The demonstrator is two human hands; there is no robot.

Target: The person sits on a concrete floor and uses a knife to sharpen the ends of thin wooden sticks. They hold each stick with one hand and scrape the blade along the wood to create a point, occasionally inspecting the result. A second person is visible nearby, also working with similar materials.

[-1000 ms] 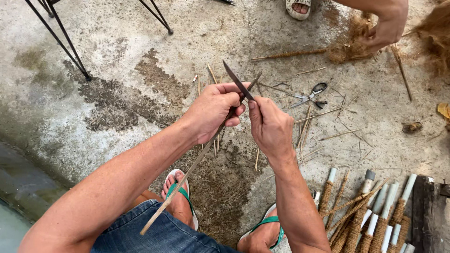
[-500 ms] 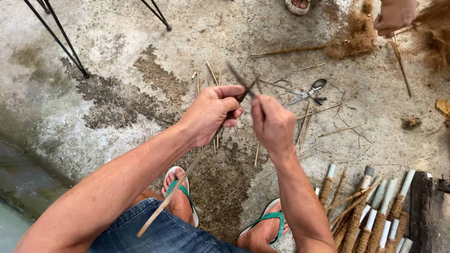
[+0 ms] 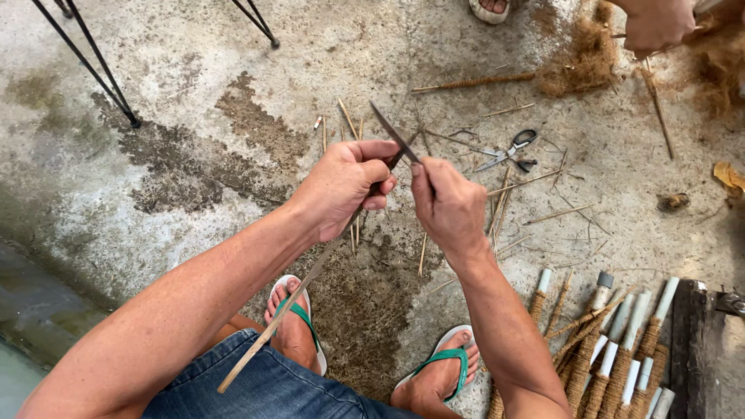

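Note:
My left hand is closed around a long thin bamboo stick that runs down and to the left past my knee. My right hand grips a small knife, and its dark blade points up and to the left, with its base crossing the stick's upper end just above my left fingers. The knife's handle is hidden inside my fist. Both hands are close together above the stained concrete floor.
Scissors and several loose bamboo slivers lie on the floor beyond my hands. Fibre-wrapped sticks with white tube ends are piled at the lower right. Another person's hand works brown fibre at the top right. Black metal legs stand at the upper left.
My hands stay together on the stick and knife, with the blade shifted only slightly. The other person's arm has drawn back to the top right corner.

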